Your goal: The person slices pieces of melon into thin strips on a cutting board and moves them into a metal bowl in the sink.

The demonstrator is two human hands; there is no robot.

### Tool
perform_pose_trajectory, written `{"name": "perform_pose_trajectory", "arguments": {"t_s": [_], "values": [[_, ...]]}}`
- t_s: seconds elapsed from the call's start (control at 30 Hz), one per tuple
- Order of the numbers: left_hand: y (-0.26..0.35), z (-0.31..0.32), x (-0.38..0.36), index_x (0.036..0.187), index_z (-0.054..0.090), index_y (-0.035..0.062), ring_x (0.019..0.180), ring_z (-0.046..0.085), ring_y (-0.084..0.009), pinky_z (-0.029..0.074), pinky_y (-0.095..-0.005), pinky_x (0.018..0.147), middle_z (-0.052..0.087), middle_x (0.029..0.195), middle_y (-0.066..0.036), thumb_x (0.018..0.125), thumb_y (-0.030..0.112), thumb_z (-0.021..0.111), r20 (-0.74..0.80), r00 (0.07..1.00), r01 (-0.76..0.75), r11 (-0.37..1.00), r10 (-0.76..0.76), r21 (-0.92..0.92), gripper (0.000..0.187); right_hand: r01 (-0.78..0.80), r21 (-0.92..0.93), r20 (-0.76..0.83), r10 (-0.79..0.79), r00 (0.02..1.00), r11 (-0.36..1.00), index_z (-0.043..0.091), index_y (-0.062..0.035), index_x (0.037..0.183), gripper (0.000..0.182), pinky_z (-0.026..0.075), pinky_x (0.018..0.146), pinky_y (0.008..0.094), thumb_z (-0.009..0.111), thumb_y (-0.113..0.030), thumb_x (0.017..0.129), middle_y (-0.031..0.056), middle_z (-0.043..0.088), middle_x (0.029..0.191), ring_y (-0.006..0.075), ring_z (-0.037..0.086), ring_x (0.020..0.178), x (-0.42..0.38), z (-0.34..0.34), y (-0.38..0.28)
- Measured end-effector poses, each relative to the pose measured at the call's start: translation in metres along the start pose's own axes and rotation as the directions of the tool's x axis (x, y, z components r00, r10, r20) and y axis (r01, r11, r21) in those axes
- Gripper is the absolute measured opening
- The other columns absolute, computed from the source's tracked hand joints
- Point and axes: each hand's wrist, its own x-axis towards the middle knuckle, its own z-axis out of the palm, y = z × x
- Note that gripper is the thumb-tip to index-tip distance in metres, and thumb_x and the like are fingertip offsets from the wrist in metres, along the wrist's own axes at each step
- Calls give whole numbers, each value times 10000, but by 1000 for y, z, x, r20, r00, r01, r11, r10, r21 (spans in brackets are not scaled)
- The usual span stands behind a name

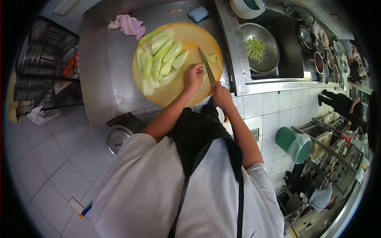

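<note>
One pale green piece [204, 75] on the round board [192, 35], my left hand [193, 77] curled right beside it, can't tell if gripping. Right hand [222, 96] is clamped on the knife [208, 67]; if that piece rolls, I could get nicked.

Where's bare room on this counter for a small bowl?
Widest: the steel counter left of the round board, nearer than the pink cloth. A smaller patch lies between that cloth and the blue pad, bar orange scraps. The board is crowded: pale green pieces on its left, left hand, right hand and knife on its right.
</note>
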Motion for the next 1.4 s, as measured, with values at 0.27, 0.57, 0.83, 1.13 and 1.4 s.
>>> {"name": "perform_pose_trajectory", "arguments": {"t_s": [0.27, 0.57, 0.83, 1.13, 1.4], "values": [[2, -4, -2, 970, 730, -7, 762, 727, -206, 570, -335, 704, 730, 894, -114, 798, 37, 801, -13, 1000, 6, 1000, -7, -8, 191, -61, -12, -13, 60, 998, 998, 509, 27, 965, 162, 538, 642, 564, 541, -130, 989, 283, 676, 736, 472, 686, 707, -26, -12, -22], [0, -4, -2, 971, 733, -15, 775, 733, -232, 571, -343, 715, 728, 892, -140, 802, 37, 792, -8, 999, -36, 999, 36, 0, 187, -58, -33, -14, 58, 998, 998, 510, 34, 962, 146, 559, 658, 538, 540, -108, 975, 277, 685, 754, 451, 704, 721, -33, -4, -22], [12, -12, 0, 976, 738, -9, 799, 735, -238, 574, -344, 731, 721, 914, -140, 805, 33, 786, 43, 998, -49, 998, 48, 33, 183, -69, -91, 13, 71, 997, 993, 516, 46, 992, 156, 571, 684, 528, 552, -99, 945, 283, 688, 783, 447, 710, 755, -10, 6, -23], [1, -6, -9, 1006, 737, -6, 784, 728, -200, 581, -332, 727, 724, 898, -124, 816, 19, 769, 4, 999, -34, 999, 34, 23, 194, 14, -14, -28, -14, 1000, 1000, 516, 36, 984, 184, 556, 634, 540, 540, -146, 982, 283, 674, 734, 449, 700, 711, -7, 1, -6], [-8, -1, -8, 967, 729, -11, 800, 735, -216, 574, -331, 725, 736, 890, -130, 810, 8, 771, 14, 992, 127, 986, -126, -109, 163, -51, -9, -7, 51, 999, 999, 502, 32, 977, 172, 554, 637, 547, 540, -135, 985, 278, 681, 745, 458, 696, 707, -35, -5, -21]]}}
